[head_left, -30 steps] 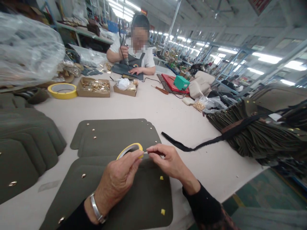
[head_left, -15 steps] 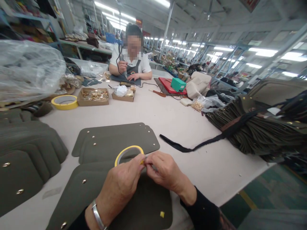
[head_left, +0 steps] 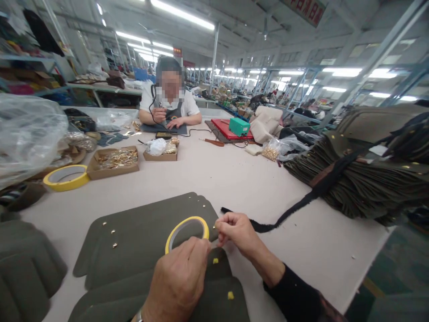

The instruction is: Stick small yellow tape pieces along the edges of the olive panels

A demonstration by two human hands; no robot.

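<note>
My left hand [head_left: 182,273] is closed on a roll of yellow tape [head_left: 170,236], held above overlapping dark olive panels [head_left: 144,239] with small metal rivets. To its right, my right hand [head_left: 236,230] has thumb and forefinger pinched together beside a rivet at the panel's right edge. Anything between those fingertips is too small to make out. Below the hands, a small yellow tape piece [head_left: 215,260] lies on the panels, and another tape piece [head_left: 230,295] sits nearer me.
A second yellow tape roll [head_left: 66,178] lies left, beside cardboard trays of metal parts [head_left: 114,163]. Across the table, a co-worker [head_left: 169,100] holds a corded tool. A black strip [head_left: 295,210] runs from stacked olive pieces [head_left: 355,179] at right. More panels [head_left: 27,268] lie left.
My hands have moved apart, the right one shifting rightward to the panel edge. A second yellow tape piece now shows on the panels. The view has tilted up and turned slightly right.
</note>
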